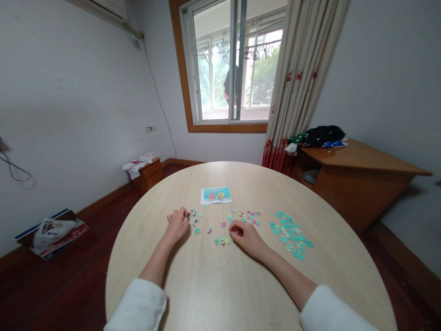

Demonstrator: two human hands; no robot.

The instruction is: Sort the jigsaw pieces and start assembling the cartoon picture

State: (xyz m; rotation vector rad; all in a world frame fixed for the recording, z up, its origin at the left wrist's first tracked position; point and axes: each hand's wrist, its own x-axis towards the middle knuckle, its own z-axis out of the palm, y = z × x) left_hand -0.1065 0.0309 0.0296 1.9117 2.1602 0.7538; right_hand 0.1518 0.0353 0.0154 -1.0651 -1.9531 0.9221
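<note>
Where puzzle pieces [222, 241] cluster, the right hand [245, 235] curls alongside

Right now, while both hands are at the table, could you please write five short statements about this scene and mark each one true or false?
1. The left hand is beside a small group of puzzle pieces. True.
2. The printed picture lies on the table, farther from the person than the right hand. True.
3. The left hand covers the printed picture. False: the printed picture lies uncovered, beyond that hand.
4. The spread of turquoise pieces is to the right of the right hand. True.
5. The right hand is flat, with its fingers spread. False: its fingers are curled.
</note>
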